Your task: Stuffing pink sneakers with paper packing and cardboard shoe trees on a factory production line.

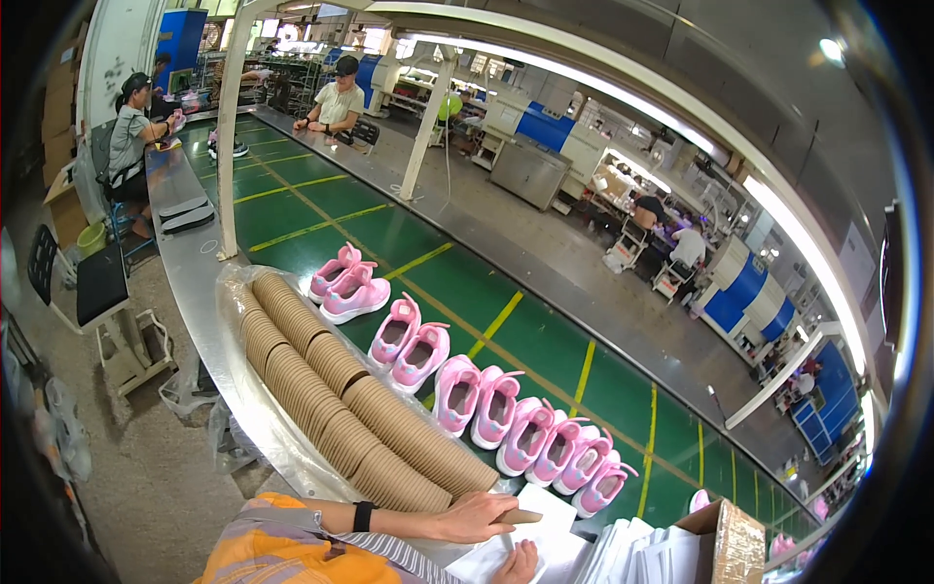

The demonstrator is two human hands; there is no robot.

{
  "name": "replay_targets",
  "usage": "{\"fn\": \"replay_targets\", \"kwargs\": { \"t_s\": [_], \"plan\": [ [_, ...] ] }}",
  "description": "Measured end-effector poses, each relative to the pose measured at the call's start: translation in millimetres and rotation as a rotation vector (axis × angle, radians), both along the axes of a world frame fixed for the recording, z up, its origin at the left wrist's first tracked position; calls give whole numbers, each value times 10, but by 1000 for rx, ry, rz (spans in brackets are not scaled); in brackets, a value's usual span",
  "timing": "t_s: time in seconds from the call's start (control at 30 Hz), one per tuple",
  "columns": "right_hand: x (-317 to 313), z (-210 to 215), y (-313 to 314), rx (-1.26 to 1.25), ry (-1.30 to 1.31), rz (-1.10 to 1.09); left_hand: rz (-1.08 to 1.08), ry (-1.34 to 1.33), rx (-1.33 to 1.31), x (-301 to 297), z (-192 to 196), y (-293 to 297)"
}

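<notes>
At the bottom centre, the right hand meets white paper; I cannot tell whether its fingers grip. Just above, the left hand clamps its fingers on a brown card piece. Left of it lie ribbed brown stacks. Beyond, mid-frame, pink shoes line a green belt.

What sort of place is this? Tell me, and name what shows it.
Most likely a shoe factory floor: pink shoes stand in a row on a long green belt with yellow lines, and large blue-and-white machines stand beyond it.
</notes>
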State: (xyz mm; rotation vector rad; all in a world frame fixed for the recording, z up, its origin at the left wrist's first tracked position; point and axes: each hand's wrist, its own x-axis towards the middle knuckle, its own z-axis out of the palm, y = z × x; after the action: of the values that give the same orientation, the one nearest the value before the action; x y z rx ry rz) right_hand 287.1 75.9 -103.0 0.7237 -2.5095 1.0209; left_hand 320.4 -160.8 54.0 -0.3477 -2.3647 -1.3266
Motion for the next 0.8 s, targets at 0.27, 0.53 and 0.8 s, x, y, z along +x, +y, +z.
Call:
{"fn": "replay_targets", "kwargs": {
  "t_s": [0.27, 0.53, 0.8],
  "plan": [
    [361, 727, -361, 327, -225, -296, -45, -85, 66, 100, -29, -32],
    [74, 590, -487, 420, -105, -345, 81, -257, 204, 102, 226, -158],
    [-87, 575, 113, -891, -649, -201, -45, -345, 767, 47, 243, -280]
  ]
}}
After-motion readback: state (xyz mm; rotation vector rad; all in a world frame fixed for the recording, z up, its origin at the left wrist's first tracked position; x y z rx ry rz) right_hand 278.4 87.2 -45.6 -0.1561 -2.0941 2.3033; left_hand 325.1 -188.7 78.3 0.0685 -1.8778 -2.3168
